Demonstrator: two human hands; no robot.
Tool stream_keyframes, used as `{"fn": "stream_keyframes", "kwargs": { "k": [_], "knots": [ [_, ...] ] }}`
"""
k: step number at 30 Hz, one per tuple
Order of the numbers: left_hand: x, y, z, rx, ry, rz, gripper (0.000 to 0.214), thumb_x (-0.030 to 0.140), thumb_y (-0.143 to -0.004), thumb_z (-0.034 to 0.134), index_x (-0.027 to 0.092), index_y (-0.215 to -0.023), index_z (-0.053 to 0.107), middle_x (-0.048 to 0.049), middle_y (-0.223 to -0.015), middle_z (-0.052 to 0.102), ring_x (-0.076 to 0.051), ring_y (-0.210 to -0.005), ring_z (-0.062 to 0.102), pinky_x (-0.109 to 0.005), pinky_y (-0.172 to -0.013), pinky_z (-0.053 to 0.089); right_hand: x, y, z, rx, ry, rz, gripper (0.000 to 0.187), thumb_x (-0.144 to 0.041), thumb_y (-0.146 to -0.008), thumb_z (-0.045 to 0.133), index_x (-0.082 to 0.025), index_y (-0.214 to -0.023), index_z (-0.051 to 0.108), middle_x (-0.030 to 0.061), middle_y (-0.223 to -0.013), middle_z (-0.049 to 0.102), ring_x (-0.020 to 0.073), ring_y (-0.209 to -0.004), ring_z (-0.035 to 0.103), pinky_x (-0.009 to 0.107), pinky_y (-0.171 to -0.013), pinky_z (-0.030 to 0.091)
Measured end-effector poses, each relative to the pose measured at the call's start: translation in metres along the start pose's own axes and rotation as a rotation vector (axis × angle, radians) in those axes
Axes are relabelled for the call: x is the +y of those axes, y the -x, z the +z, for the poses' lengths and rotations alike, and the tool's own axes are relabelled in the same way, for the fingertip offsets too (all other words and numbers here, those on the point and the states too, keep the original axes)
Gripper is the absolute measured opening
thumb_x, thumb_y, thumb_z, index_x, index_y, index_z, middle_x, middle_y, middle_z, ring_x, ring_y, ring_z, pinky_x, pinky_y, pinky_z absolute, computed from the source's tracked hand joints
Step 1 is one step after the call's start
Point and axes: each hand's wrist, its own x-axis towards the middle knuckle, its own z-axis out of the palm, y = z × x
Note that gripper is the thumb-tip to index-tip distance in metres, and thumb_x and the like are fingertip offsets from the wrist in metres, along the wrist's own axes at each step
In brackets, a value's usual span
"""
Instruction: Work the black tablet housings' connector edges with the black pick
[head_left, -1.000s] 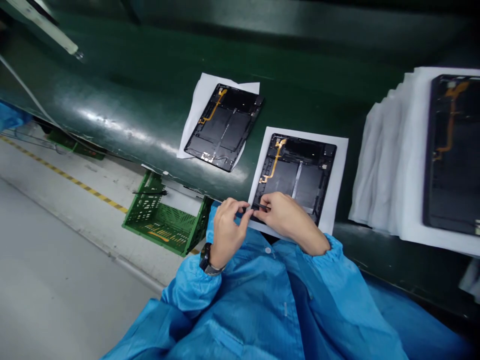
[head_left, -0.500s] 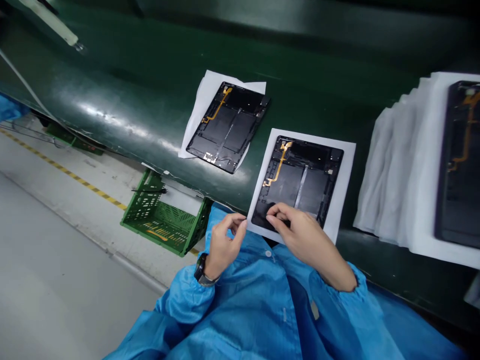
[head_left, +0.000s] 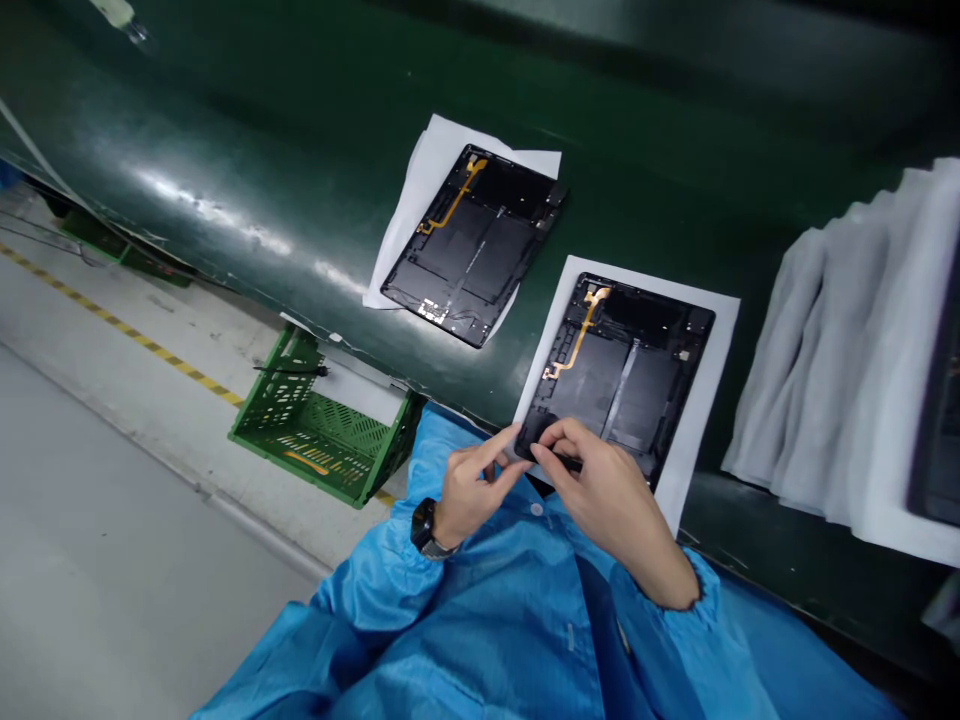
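An opened tablet lies on a white foam sheet at the bench edge, its dark inside facing up, with an orange flex cable along its left side. My right hand is over its lower end, thumb and forefinger pinched together; whatever lies between them is too small to make out. At the lower left corner is my left hand, index finger and thumb apart beside the tablet's edge, the other fingers curled. The right hand hides part of the tablet's lower end.
A second opened tablet rests askew on white sheets farther back. On the right stands a stack of white foam sheets with another dark tablet on top. A green crate sits below the bench on the left.
My left hand has moved right, up to the tablet's corner, and its thumb and index finger have spread. My right hand stays over the lower end. The view has shifted slightly.
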Motion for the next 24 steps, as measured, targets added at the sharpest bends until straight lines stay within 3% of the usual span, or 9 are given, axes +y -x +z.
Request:
{"fn": "stream_keyframes", "kwargs": {
  "k": [15,24],
  "knots": [
    [-0.0045,-0.0037,-0.0010,0.002,0.004,0.035,0.042,0.040,-0.093,0.073,0.021,-0.131,0.070,0.0044,-0.064,0.065,-0.008,-0.054,0.051,-0.021,-0.058,0.049,-0.0038,-0.0022,0.0017,-0.016,-0.004,0.079,0.014,-0.039,-0.095,0.055,-0.027,-0.088,0.057,-0.0023,-0.073,0.074,0.0204,-0.066,0.067,0.029,-0.062,0.036],
    [-0.0052,-0.0050,-0.0009,0.022,0.028,0.055,0.040,0.040,-0.092,0.074,0.019,-0.127,0.072,0.0042,-0.065,0.066,-0.007,-0.052,0.050,-0.019,-0.057,0.047,-0.0059,-0.0054,0.0030,-0.002,0.009,0.092,0.013,-0.034,-0.093,0.058,-0.026,-0.082,0.057,-0.0042,-0.069,0.072,0.0169,-0.057,0.060,0.028,-0.057,0.032]
  ]
}}
